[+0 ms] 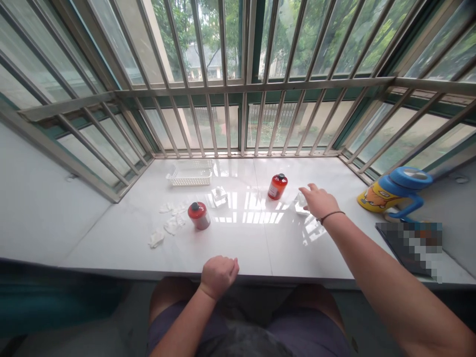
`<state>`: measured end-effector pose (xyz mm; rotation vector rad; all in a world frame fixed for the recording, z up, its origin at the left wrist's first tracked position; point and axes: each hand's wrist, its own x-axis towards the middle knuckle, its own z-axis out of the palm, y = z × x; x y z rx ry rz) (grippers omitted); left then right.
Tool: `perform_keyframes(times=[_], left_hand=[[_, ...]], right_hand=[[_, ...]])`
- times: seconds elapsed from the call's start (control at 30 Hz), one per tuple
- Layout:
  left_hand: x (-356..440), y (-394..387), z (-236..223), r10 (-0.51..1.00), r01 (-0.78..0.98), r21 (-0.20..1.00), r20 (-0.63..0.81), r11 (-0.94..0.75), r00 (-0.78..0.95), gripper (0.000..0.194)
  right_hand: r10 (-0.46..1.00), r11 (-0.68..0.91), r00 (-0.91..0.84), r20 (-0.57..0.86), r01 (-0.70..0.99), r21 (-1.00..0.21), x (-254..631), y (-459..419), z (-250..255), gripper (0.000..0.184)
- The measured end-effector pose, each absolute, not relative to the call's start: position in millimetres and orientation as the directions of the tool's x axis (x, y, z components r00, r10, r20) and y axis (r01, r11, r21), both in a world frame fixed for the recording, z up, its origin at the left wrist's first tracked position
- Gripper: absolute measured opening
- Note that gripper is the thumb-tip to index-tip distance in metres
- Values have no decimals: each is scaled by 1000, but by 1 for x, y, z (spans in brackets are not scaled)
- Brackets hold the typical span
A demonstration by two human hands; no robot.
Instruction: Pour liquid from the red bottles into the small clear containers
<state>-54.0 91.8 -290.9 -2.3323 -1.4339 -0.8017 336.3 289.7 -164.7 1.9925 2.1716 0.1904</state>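
Observation:
My right hand point(318, 201) reaches out over the white sill point(238, 238), its fingers curled down onto a small white thing point(300, 202) that I cannot make out. A red bottle with a black cap point(277, 186) stands just left of that hand. My left hand point(219, 274) rests at the sill's front edge, closed in a loose fist with nothing showing in it. A second red bottle point(198, 215) stands at centre left. Between the two bottles lies a small clear wrapped item point(219, 196).
A white slotted basket point(190, 173) sits at the back near the window bars point(238, 119). Crumpled white tissues point(169, 225) lie left of the bottles. A yellow and blue jug point(396, 191) lies on its side at the right, beside a dark flat item point(409, 245).

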Motion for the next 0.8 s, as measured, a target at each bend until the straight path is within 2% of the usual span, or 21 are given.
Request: perform_keyframes(times=[0.1,0.2,0.23,0.33,0.4,0.53,0.6,0.73,0.8], left_hand=[[-53,91,-290,729,888,48,591,-458,344,40],[-53,91,-290,725,888,37,594,-459,350,40],[-53,91,-291,721,887,31,596,-461,354,40],[-53,91,-291,712,884,20,602,-466,362,39],[-53,91,-292,709,883,20,605,-468,362,38],[-53,91,-294,700,882,18,617,-471,361,36],[-54,91,-295,697,883,18,622,-469,357,36],[-55,91,-299,698,885,27,627,-464,347,34],[-55,91,-301,699,885,36,628,-465,342,34]], right_hand=[[983,113,-138,117,974,198,307,283,-159,50],[916,295,-299,267,954,58,255,274,-157,38],[886,390,-377,268,921,6,234,272,-158,41],[835,545,-523,170,829,-127,164,273,-167,63],[842,531,-539,29,817,-227,120,280,-178,75],[840,512,-541,-42,816,-267,56,304,-201,90],[854,489,-519,-41,826,-279,39,315,-209,86],[878,446,-477,-48,850,-281,36,326,-217,65],[885,436,-463,-44,859,-267,48,320,-218,64]])
